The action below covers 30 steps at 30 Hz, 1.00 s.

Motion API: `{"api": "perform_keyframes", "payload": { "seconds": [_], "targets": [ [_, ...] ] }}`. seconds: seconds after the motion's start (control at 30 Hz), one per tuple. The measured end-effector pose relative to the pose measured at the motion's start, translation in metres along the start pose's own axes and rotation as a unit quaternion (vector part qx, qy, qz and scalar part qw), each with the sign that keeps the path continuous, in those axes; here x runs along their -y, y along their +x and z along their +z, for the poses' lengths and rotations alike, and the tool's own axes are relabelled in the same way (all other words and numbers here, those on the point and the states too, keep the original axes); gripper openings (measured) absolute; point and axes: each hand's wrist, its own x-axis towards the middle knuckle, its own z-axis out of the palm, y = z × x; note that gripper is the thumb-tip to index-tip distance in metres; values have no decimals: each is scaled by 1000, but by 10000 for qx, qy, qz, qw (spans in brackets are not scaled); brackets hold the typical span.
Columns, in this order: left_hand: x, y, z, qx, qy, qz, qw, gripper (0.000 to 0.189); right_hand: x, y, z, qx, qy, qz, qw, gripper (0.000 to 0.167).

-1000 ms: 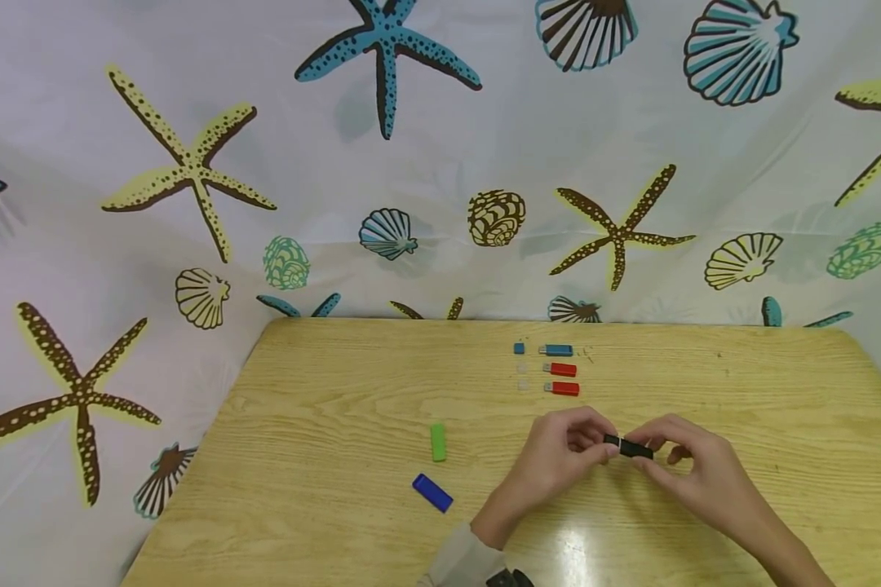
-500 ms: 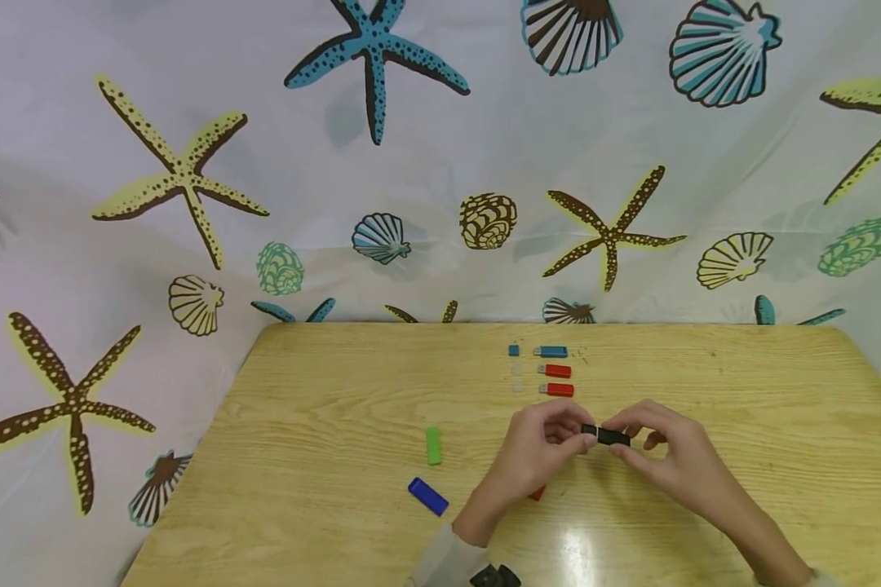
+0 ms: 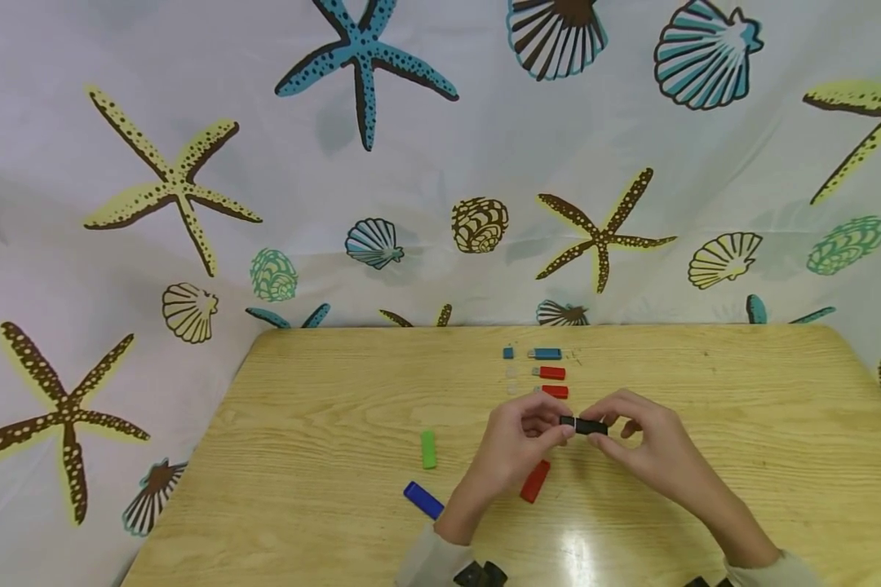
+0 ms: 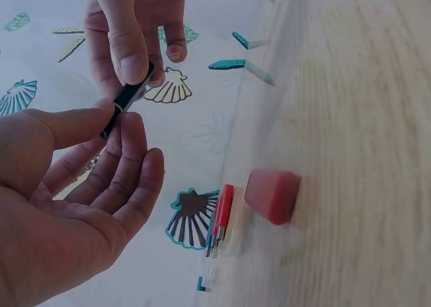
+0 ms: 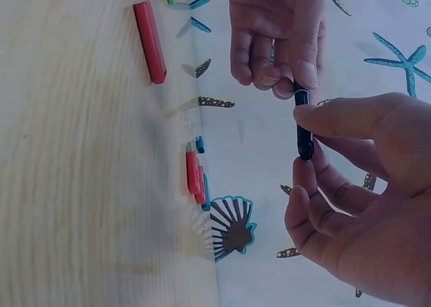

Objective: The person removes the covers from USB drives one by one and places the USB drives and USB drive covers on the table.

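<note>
A black USB stick (image 3: 593, 427) is held level over the table between both hands, a thin pale line showing where its short black cap (image 3: 567, 421) meets the body. Thumb and fingers of the left hand (image 3: 510, 444) pinch the cap end. At the other end, the right hand (image 3: 653, 447) pinches the body between thumb and fingers. In the left wrist view, the stick (image 4: 128, 99) slants between the two thumbs. The right wrist view shows its body (image 5: 304, 132) under the right thumb. Just below the left hand lies a red stick (image 3: 535, 482) on the table.
Green (image 3: 428, 450) and blue (image 3: 422, 500) sticks lie to the left, the blue one partly behind the left wrist. Farther back are an uncapped blue USB stick (image 3: 548, 354), its blue cap (image 3: 508, 353), two red USB sticks (image 3: 553, 372) and clear caps (image 3: 511, 372). A patterned cloth (image 3: 426, 171) hangs behind.
Both hands have moved left together, still holding the black USB stick. The red stick has come into view beside the left wrist. The head view has shifted slightly.
</note>
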Motion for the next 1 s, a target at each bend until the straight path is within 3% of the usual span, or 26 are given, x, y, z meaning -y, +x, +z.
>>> {"api": "perform_keyframes", "payload": {
  "seconds": [0.37, 0.67, 1.0],
  "targets": [
    [0, 3, -6, -102, -201, -118, 9997, 12, -2, 13, 0, 175, -15, 131, 9998, 27],
    [2, 0, -23, -255, 20, -70, 9996, 12, 4, 28, 13, 312, 202, 171, 9992, 23],
    [6, 1, -29, -328, 85, -69, 9994, 14, 5, 32, 18, 340, 311, 234, 9987, 22]
  ]
}}
